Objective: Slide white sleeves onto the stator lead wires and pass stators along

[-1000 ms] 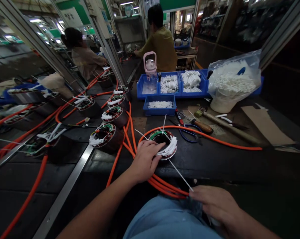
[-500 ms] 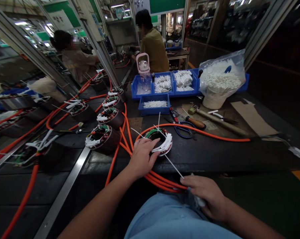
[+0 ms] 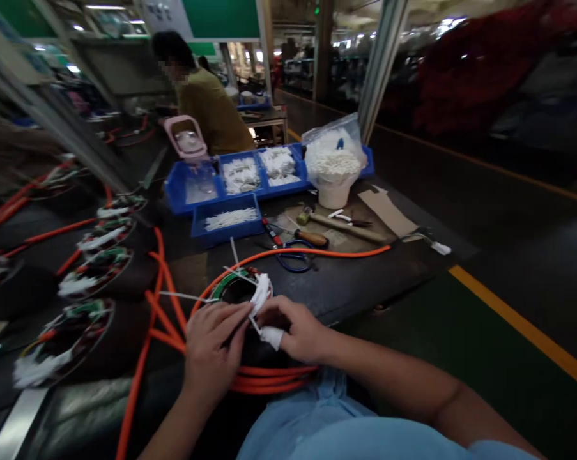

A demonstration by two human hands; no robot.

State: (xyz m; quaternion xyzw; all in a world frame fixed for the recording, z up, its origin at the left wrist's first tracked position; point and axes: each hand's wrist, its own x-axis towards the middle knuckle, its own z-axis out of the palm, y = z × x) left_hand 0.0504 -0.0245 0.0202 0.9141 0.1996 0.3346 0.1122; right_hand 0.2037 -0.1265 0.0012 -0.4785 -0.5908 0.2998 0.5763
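A round stator [image 3: 221, 287] with a green and red rim stands near the table's front edge, white sleeves [image 3: 260, 294] bundled on its right side. Thin white ties stick out from its rim. My left hand [image 3: 216, 338] is at the front of the rim, its fingers pinched at the end of the white bundle; what they grip is too small to tell. Close beside it, my right hand [image 3: 292, 329] has curled fingers near a thin white tie, with a white wrapping [image 3: 271, 337] at the thumb. Orange cable loops below both hands.
More stators [image 3: 96, 271] and orange cables fill the left. Behind are blue bins [image 3: 228, 220] of white pieces, a bagged white tub [image 3: 335, 191], a hammer [image 3: 350, 228], an orange-handled tool [image 3: 311, 238] and blue pliers [image 3: 292, 263]. A person [image 3: 216, 112] is farther back.
The view has turned to the right. My right hand has moved up from below the stator to its rim, beside my left hand. The tie's long free length no longer stretches toward my lap.
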